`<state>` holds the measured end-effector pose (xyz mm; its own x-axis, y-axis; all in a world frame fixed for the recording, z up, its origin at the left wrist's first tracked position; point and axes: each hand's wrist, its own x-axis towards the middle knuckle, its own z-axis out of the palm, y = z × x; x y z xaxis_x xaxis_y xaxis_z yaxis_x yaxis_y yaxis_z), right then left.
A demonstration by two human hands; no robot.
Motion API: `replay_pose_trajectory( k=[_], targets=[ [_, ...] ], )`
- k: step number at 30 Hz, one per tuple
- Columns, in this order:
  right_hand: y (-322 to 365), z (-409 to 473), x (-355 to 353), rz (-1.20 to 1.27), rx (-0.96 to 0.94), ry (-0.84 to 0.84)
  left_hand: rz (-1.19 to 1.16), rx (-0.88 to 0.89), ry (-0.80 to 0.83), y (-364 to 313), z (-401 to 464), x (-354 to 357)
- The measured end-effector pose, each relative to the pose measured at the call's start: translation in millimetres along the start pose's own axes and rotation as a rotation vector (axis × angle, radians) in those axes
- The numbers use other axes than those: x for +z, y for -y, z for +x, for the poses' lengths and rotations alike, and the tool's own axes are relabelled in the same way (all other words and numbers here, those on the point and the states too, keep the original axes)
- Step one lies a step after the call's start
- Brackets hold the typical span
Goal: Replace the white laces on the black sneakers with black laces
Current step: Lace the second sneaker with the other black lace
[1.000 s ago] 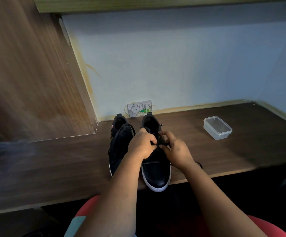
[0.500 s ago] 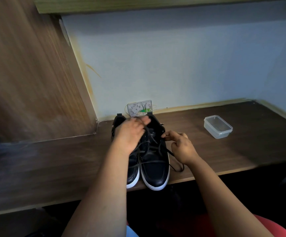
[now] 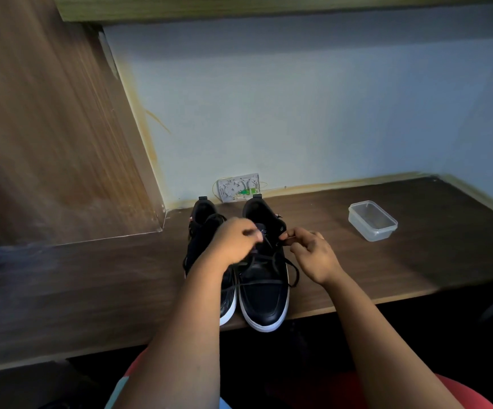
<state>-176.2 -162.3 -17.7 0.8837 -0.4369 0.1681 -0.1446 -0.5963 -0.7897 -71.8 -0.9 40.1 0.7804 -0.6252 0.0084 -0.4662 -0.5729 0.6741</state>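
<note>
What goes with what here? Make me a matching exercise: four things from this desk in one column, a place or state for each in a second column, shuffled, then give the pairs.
Things:
1. plastic container
2. right-side sneaker
3. left-side sneaker
4. wall socket plate

Places or states:
A. on the wall behind the shoes
B. partly hidden by the left forearm
C. empty, lidless, off to the right on the desk
D. black lace crossing its front, toe at the desk edge

Pairs: 1-C, 2-D, 3-B, 4-A
</note>
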Motion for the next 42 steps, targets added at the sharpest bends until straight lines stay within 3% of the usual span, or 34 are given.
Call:
replay_pose_trajectory(
  k=[1, 3, 5, 6, 7, 8, 10, 12, 14, 17, 19, 21, 23, 25, 26, 27, 28, 30, 32, 33, 35, 38, 42],
  targets=[
    [-1.3, -0.1, 0.1, 0.001, 0.005, 0.0, -0.243, -0.059, -0.144, -1.5, 0.8, -3.8],
    [-3.4, -0.7, 1.1, -0.004, -0.007, -0.003, -1.036, -0.174, -0.391, -5.8, 2.0, -15.1],
    [-2.0, -1.5, 1.4, 0.0, -0.011, -0.004, -1.68, -0.203, -0.401, -8.8, -0.2, -26.4],
    [-1.0, -1.5, 1.3, 0.008, -0.009, 0.0, -1.799, -0.219, -0.348, -9.0, -1.8, -29.0],
    [-0.2, -1.2, 1.1, 0.017, -0.005, 0.006, -1.787, -0.256, -0.286, -10.4, -2.8, -28.8],
    [0.3, -1.0, 1.0, 0.027, -0.004, 0.01, -1.631, -0.293, -0.228, -12.3, -4.0, -25.5],
    [-0.9, -0.4, 0.7, 0.039, -0.017, 0.016, -0.862, -0.229, -0.176, -10.4, -4.0, -11.5],
    [-2.9, 0.6, 0.8, 0.053, -0.029, 0.017, -0.117, 0.007, -0.16, -0.9, 0.0, 6.5],
    [-5.3, 2.2, 1.0, 0.067, -0.023, 0.022, 0.109, 0.12, 0.005, 3.0, 2.5, 17.6],
    [-5.8, 3.0, 1.5, 0.11, 0.008, 0.021, 0.246, 0.087, 0.147, 3.0, 1.8, 23.4],
    [-4.9, 2.2, 0.5, 0.139, 0.024, 0.01, 0.202, 0.071, 0.134, 0.8, 1.6, 20.8],
    [-3.1, 0.5, -0.4, 0.136, 0.023, -0.007, 0.06, 0.033, -0.008, -3.1, 0.2, 15.6],
    [-1.3, -1.2, -0.6, 0.124, 0.026, -0.027, -0.495, -0.166, -0.261, -8.8, 4.1, 4.2],
    [-1.3, -1.8, 0.5, 0.143, 0.027, -0.036, -1.311, -0.283, -0.437, -11.6, 6.0, -17.4],
    [-1.8, -1.6, 1.3, 0.158, 0.03, -0.034, -1.58, -0.285, -0.498, -6.4, 5.4, -26.8],
    [-2.4, -1.3, 1.8, 0.169, 0.035, -0.031, -1.67, -0.292, -0.53, -1.4, 4.9, -33.3],
    [-3.1, -0.7, 2.1, 0.173, 0.043, -0.03, -1.568, -0.331, -0.542, 3.7, 4.4, -36.8],
    [-3.1, -0.6, 1.4, 0.175, 0.058, -0.034, -1.006, -0.374, -0.464, 10.0, 0.3, -31.2],
    [-0.5, -1.9, 0.8, 0.196, 0.064, -0.035, -0.443, -0.19, -0.361, 15.2, 0.0, -16.6],
    [1.2, -2.6, 0.7, 0.205, 0.064, -0.034, -0.275, -0.075, -0.28, 14.5, 0.3, -10.5],
    [5.4, -4.4, -0.5, 0.202, 0.067, -0.029, -0.063, 0.072, -0.078, 11.5, 1.1, 2.2],
    [4.3, -5.2, -1.1, 0.181, 0.065, -0.009, 0.202, 0.112, 0.13, 9.9, 4.3, 20.7],
    [2.8, -6.9, -0.3, 0.168, 0.047, -0.019, 0.274, 0.117, 0.09, 7.0, 5.1, 27.2]
  ],
)
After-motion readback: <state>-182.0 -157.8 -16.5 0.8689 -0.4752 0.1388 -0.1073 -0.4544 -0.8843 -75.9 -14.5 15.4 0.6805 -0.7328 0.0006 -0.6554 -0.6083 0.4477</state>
